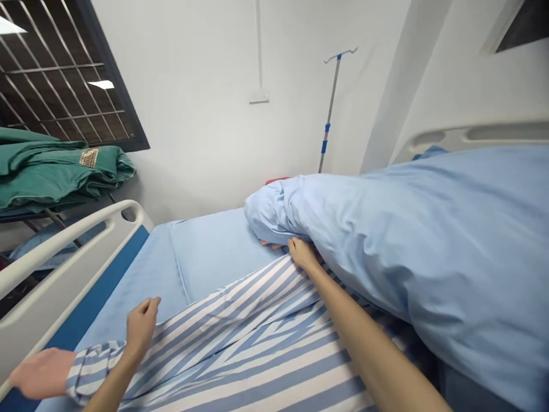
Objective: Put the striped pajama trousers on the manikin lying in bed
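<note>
A blue-and-white striped pyjama top (253, 337) is spread across the lower middle of the head view. My right hand (302, 253) reaches to its far edge, right beside the light blue quilt (364, 229), with the fingers closed on the striped cloth. Over the left part of the top, my left hand (142, 323) is closed with the thumb uppermost; whatever it may hold is hidden. A hand (43, 373) comes out of the striped sleeve (94, 366) at the lower left, close to the bed rail. Something pinkish shows under the quilt's folded end.
A light blue mattress (214, 240) lies beneath, with a white and blue bed end panel (81, 252) at left. Folded green cloth (60, 171) rests beside a barred window (55, 63). An IV pole (330, 109) stands by the wall; another white panel (493, 134) is at right.
</note>
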`<move>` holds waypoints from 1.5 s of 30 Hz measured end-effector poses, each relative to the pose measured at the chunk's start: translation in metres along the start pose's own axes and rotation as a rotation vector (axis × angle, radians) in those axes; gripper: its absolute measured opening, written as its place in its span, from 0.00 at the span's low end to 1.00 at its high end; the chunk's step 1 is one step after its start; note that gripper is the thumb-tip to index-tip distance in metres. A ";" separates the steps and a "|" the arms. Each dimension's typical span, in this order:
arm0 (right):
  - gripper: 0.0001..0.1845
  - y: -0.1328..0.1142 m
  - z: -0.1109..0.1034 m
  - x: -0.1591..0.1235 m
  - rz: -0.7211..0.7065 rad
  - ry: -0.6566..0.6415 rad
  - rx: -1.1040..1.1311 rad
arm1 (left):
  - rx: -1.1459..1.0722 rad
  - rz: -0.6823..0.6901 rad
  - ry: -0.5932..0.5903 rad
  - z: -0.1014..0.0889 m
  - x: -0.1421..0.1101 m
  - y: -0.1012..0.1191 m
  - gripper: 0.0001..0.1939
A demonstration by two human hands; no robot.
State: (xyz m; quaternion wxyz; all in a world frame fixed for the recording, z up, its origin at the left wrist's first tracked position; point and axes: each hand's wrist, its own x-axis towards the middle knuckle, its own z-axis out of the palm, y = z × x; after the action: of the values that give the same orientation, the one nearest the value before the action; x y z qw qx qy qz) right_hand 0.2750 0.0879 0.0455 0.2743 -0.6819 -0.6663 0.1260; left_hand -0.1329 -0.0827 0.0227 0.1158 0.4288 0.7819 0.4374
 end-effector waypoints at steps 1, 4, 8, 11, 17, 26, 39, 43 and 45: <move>0.17 -0.005 -0.002 -0.003 0.027 -0.025 -0.038 | 0.026 -0.030 0.030 -0.010 0.002 -0.015 0.18; 0.14 -0.030 -0.004 -0.014 0.072 -0.086 -0.127 | 0.173 -0.054 0.015 -0.019 -0.001 -0.042 0.17; 0.15 -0.099 0.020 -0.044 -0.025 -0.127 -0.138 | 0.317 -0.100 0.000 -0.011 -0.006 -0.046 0.18; 0.20 -0.176 0.069 -0.089 -0.177 -0.162 -0.062 | 0.310 -0.079 -0.011 -0.011 -0.007 -0.045 0.17; 0.24 -0.288 0.180 -0.189 -0.532 -0.203 0.449 | 0.053 -0.020 -0.026 -0.023 0.003 -0.051 0.16; 0.23 -0.287 0.193 -0.192 -0.427 -0.224 0.614 | -0.077 -0.060 0.059 -0.027 0.009 -0.040 0.18; 0.22 -0.231 0.150 -0.156 -0.341 -0.182 0.678 | -0.304 0.008 -0.026 0.035 -0.016 0.010 0.19; 0.22 -0.207 0.143 -0.138 -0.285 -0.151 0.763 | -0.371 0.023 -0.014 0.051 -0.019 0.047 0.19; 0.23 -0.193 0.140 -0.129 -0.234 -0.137 0.769 | -0.485 0.048 -0.074 0.063 -0.019 0.068 0.19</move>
State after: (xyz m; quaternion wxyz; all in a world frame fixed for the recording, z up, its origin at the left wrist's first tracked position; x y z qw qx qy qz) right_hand 0.0271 -0.0166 0.0105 0.4769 -0.4389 -0.6604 0.3791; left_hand -0.0475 -0.0437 0.0345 0.2333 0.4228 0.6389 0.5989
